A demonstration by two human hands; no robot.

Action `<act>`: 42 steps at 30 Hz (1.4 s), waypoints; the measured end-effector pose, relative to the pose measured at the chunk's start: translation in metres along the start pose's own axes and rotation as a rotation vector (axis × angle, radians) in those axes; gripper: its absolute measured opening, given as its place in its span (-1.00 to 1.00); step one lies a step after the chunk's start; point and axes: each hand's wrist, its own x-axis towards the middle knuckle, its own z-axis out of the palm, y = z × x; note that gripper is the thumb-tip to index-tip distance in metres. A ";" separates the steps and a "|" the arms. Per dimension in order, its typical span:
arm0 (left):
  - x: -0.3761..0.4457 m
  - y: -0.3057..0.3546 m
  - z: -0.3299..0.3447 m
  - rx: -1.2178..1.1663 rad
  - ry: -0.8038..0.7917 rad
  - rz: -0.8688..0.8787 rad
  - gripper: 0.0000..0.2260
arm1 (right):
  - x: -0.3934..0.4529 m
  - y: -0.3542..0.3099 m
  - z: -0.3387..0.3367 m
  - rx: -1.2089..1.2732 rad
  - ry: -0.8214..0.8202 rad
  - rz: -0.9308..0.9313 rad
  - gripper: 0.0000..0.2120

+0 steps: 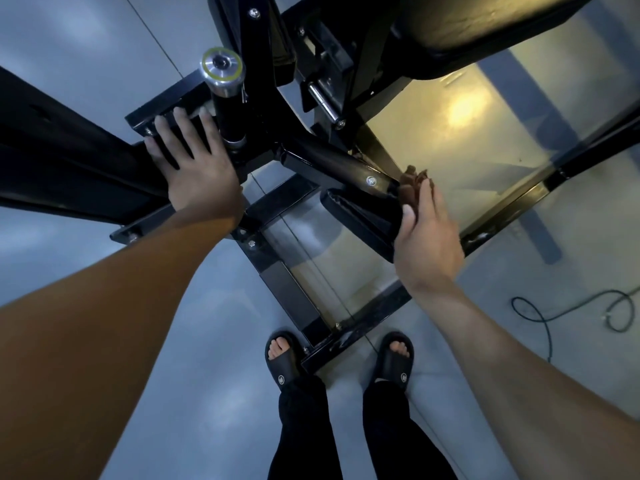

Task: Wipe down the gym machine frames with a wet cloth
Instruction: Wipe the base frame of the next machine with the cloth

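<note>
I see my left hand [197, 168] lying flat with fingers spread on the black gym machine frame [69, 161], just beside the steel-capped post [223, 72], holding nothing. My right hand [427, 233] presses a brown cloth [410, 187] against the end of a slanted black frame bar [332, 164], thumb on the near side and fingers on the far side of the cloth. My feet in black slides [282, 358] stand at the base frame, and a cable [588, 310] lies on the grey floor at right.

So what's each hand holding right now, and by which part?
The right hand holds a brown cloth, bunched between thumb and fingers against the black frame. The left hand holds nothing; it rests flat on the frame.
</note>
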 end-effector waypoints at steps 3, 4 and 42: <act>0.000 0.001 0.000 0.011 -0.006 -0.005 -0.07 | -0.002 -0.041 0.018 0.130 0.070 0.050 -0.48; 0.000 0.001 0.000 0.015 -0.005 -0.005 -0.07 | 0.001 -0.060 0.024 0.184 0.071 0.042 -0.47; 0.004 0.001 0.007 0.038 -0.002 -0.018 -0.12 | 0.010 -0.004 0.002 0.106 -0.078 -0.065 -0.52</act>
